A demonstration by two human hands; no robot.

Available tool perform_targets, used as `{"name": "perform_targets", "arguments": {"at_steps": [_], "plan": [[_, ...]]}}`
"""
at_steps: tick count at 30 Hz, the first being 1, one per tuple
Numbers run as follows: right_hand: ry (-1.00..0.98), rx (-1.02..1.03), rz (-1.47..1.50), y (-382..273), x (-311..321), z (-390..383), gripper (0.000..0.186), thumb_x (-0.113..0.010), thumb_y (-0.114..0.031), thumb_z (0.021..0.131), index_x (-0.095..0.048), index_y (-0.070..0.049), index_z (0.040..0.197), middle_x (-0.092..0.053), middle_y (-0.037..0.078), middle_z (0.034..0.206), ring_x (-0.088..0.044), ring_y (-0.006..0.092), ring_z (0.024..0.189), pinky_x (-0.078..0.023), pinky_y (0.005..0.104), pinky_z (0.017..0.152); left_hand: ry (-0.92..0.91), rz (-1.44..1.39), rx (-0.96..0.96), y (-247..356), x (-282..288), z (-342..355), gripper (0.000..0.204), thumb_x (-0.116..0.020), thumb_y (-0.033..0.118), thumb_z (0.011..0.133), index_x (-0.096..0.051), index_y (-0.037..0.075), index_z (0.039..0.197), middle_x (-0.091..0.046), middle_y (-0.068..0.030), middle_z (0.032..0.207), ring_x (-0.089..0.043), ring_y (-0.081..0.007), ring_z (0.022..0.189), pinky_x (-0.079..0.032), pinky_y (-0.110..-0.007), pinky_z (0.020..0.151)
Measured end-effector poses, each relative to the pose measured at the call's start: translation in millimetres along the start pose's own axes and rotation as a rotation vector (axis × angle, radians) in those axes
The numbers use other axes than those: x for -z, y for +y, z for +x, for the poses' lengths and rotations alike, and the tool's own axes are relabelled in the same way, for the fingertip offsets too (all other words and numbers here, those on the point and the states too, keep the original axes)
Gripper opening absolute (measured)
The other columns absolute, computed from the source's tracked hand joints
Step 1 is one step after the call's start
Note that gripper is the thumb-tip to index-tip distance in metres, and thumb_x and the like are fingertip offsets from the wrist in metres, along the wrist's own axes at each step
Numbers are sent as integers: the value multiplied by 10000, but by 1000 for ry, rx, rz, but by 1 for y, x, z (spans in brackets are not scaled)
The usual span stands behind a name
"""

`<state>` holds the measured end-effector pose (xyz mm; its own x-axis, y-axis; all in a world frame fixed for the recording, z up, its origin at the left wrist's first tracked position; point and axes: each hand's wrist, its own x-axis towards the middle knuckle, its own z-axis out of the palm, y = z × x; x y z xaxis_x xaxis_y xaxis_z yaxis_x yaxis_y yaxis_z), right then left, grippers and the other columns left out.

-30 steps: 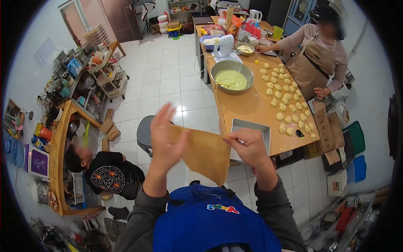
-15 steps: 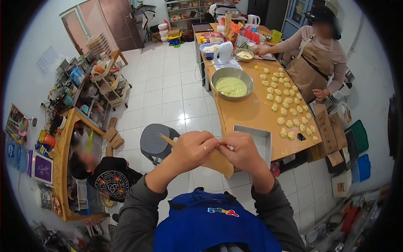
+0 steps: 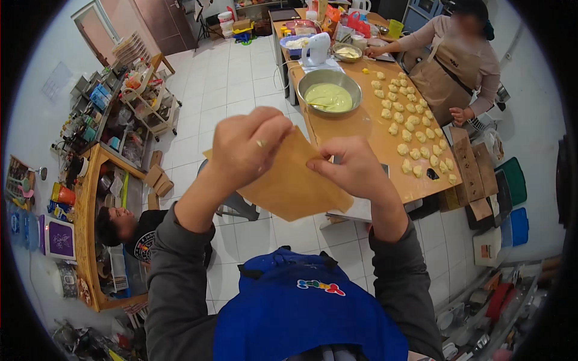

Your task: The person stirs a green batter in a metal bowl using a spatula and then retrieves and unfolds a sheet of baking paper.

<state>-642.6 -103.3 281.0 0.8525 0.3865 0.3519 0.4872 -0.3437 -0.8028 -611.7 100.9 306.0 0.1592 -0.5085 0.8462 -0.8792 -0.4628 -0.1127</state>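
A sheet of brown baking paper (image 3: 292,186) hangs in front of me, raised between both hands. My left hand (image 3: 247,147) pinches its upper edge, fingers closed. My right hand (image 3: 355,165) grips the sheet farther right, thumb pressed against the paper. Behind and below the right hand, a square metal baking pan (image 3: 360,210) shows only in part at the table's near corner; paper and hand cover the rest. Beyond my hands stands a steel bowl (image 3: 307,108) of pale green batter (image 3: 328,97).
Rows of small dough lumps (image 3: 412,123) cover the right of the table (image 3: 376,171). A white hand mixer (image 3: 316,48) and a smaller bowl (image 3: 347,53) sit farther back. One person in an apron (image 3: 454,66) works across the table; another person (image 3: 144,231) is at my left. A grey stool (image 3: 241,207) is partly hidden.
Both hands have risen, the left one most, and have moved apart. The paper is now spread out wide toward me. The person at my left has shifted and turned the head.
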Motion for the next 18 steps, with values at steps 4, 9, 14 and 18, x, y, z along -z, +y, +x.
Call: {"name": "perform_targets", "arguments": {"at_steps": [4,9,14,18], "plan": [[-28,-101,41,-1,7,3,115,-644,-100,718,-664,10,747,-588,106,566,-519,133,492,-402,273,493,-28,45,13,-6,9,8,216,-654,0,664,-552,54,848,-594,-64,751,-571,-218,524,-445,-298,440],[-85,-233,-20,19,22,-4,139,-648,-113,710,-668,15,760,-592,101,563,-502,115,491,-402,271,497,34,54,168,-32,15,3,95,-615,12,766,-551,28,835,-589,-101,754,-582,-241,606,-471,-299,520],[-99,-358,-14,47,38,-21,146,-649,-112,706,-683,5,789,-607,70,577,-505,93,520,-411,261,515,30,13,385,-54,23,-9,51,-575,57,841,-557,10,836,-573,-85,739,-537,-159,603,-426,-250,524],[-57,-448,-8,54,45,-28,154,-648,-104,712,-687,10,806,-619,50,613,-515,89,551,-420,250,535,16,-95,670,-74,24,-27,94,-556,89,869,-563,-1,841,-560,-28,725,-495,-79,629,-407,-220,562]]}}
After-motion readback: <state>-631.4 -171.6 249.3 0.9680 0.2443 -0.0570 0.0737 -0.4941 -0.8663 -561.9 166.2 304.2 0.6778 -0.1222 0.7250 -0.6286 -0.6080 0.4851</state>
